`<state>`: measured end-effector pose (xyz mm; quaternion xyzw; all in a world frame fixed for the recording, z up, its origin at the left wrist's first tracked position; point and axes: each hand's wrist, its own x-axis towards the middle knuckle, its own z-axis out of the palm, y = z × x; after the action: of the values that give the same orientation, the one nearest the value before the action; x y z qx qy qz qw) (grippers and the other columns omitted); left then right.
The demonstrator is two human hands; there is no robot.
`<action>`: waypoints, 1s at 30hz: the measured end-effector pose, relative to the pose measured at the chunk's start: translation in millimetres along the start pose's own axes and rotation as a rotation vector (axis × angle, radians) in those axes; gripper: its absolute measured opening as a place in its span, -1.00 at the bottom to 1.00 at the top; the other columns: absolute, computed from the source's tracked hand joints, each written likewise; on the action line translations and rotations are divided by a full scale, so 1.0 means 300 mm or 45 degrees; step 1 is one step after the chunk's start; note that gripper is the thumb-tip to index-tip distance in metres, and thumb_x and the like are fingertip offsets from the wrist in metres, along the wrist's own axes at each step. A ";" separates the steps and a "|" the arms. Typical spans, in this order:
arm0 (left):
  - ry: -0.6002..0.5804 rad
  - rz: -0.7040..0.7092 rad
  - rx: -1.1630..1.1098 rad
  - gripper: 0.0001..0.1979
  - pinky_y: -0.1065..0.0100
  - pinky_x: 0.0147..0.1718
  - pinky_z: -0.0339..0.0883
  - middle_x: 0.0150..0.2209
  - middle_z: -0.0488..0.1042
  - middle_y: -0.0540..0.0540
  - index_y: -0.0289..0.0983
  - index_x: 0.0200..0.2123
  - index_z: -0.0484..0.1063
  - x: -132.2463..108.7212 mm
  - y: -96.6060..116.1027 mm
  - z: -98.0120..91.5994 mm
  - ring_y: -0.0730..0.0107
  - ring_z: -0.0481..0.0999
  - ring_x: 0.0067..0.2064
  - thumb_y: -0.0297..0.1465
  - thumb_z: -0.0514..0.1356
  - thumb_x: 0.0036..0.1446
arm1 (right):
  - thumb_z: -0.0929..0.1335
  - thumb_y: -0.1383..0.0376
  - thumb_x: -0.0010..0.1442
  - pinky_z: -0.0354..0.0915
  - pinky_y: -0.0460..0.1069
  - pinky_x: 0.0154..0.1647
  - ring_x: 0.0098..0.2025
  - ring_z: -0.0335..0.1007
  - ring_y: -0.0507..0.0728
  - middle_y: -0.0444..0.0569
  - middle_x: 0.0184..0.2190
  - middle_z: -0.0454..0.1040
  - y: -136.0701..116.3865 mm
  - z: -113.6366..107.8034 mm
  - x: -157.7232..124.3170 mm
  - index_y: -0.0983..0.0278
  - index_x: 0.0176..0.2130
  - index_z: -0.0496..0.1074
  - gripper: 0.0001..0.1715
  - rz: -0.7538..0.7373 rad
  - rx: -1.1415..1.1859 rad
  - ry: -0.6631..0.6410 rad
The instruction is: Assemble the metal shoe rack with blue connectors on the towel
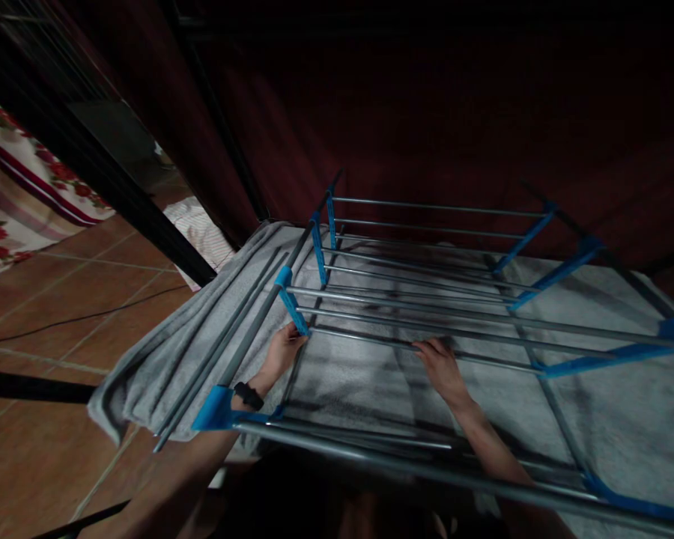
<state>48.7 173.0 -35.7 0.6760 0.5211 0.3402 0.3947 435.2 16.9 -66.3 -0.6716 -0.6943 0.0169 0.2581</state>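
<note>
A rack of grey metal tubes (pixel 371 296) joined by blue plastic connectors lies across the cloth in front of me. My left hand (pixel 282 350), with a dark band on the wrist, pinches the lower end of a blue connector (pixel 293 308) where a tube enters it. Reaching over the near tube, my right hand (pixel 441 367) has its fingers closed around the lowest metal tube (pixel 359 337) of that same section. More blue connectors (pixel 562 275) hold the tubes' far ends at the right.
Loose metal tubes (pixel 225 348) lie on the grey towel-like cloth (pixel 146 382) at the left. Black frame posts (pixel 140 187) and a dark red curtain (pixel 427 105) surround the surface. Floral fabric (pixel 28 180) hangs at left above the tiled floor (pixel 39 419), crossed by a thin cable.
</note>
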 end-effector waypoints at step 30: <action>-0.121 0.036 -0.035 -0.85 0.04 -0.04 0.45 -0.24 0.56 -0.13 -0.15 -0.34 0.52 0.023 0.002 0.007 0.10 0.53 -0.17 -0.40 0.29 -0.08 | 0.22 0.26 0.40 0.38 0.15 -0.04 -0.13 0.50 0.22 0.04 -0.15 0.55 0.037 -0.015 -0.025 0.14 -0.02 0.57 -0.64 -0.012 0.118 -0.026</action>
<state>52.5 179.3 -35.8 0.6932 0.4874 0.3204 0.4235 446.9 9.4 -69.2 -0.6556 -0.6984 0.0547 0.2819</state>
